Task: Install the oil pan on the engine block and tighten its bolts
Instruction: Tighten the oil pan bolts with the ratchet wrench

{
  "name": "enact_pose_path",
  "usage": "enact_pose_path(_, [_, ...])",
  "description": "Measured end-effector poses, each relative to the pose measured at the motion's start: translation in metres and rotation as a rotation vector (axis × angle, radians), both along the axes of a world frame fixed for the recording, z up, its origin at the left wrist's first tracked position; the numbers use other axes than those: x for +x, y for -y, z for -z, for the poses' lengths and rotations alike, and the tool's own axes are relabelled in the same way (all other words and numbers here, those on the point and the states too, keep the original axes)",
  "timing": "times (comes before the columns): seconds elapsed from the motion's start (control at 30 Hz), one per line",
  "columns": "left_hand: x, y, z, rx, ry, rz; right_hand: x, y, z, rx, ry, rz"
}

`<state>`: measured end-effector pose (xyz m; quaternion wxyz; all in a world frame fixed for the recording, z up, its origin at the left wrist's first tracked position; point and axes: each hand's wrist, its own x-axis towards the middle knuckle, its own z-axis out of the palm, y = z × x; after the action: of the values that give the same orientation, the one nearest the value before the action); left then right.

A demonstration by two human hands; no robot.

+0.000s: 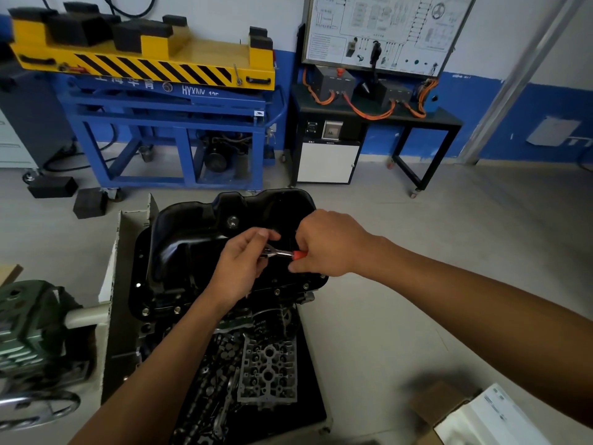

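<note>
The black oil pan [192, 239] lies upside down on the engine block [282, 303], with several bolts [146, 311] showing along its near flange. Both my hands hover over the pan's right half. My right hand [327, 244] grips the red handle of a ratchet wrench [284, 253]. My left hand [240, 268] pinches the wrench's metal head end between thumb and fingers. The wrench lies level, a little above the pan.
Engine parts, among them a grey cylinder head piece [268, 370], lie on the black stand below the pan. A green machine [29, 319] stands at the left, cardboard boxes [455, 409] at the lower right. A blue and yellow lift table [160, 91] stands behind.
</note>
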<state>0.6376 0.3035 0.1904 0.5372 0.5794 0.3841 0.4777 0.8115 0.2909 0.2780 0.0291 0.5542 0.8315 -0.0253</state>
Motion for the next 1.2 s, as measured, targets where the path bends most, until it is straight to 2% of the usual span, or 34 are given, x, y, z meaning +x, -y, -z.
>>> enact_pose_path(0.1, [-0.001,-0.004,0.0,0.053,-0.03,-0.039,-0.01,0.007,0.002,-0.284,-0.213,0.016])
enact_pose_path(0.17, [0.0,-0.006,0.001,0.113,-0.092,-0.018,-0.019,0.01,0.007,-0.392,-0.323,0.028])
enact_pose_path(0.3, [0.001,-0.004,0.001,0.124,-0.086,0.019,-0.03,0.014,0.012,-0.457,-0.41,0.045])
enact_pose_path(0.4, [0.0,-0.003,0.0,0.053,-0.03,0.056,-0.029,0.011,0.007,-0.472,-0.356,0.022])
enact_pose_path(0.47, [-0.002,-0.005,0.0,0.023,-0.035,0.052,-0.027,0.01,0.001,-0.413,-0.228,-0.015])
enact_pose_path(0.57, [-0.003,-0.006,0.001,-0.013,-0.034,0.023,-0.022,0.01,-0.008,-0.174,-0.034,-0.021])
enact_pose_path(0.7, [-0.003,-0.003,-0.001,-0.033,-0.05,0.071,-0.014,0.007,-0.01,0.039,0.058,0.005])
enact_pose_path(0.87, [-0.005,0.004,-0.001,-0.042,-0.059,0.219,-0.012,-0.002,0.005,0.12,0.009,0.026])
enact_pose_path(1.03, [-0.011,0.001,-0.003,-0.039,0.017,0.308,-0.01,-0.011,0.008,0.123,-0.15,0.013])
enact_pose_path(1.1, [-0.013,0.0,-0.002,-0.025,0.012,0.292,-0.007,-0.01,0.008,0.116,-0.194,0.001])
enact_pose_path(1.2, [-0.011,-0.001,0.001,0.005,-0.011,0.138,-0.007,-0.006,0.007,0.109,-0.135,0.012])
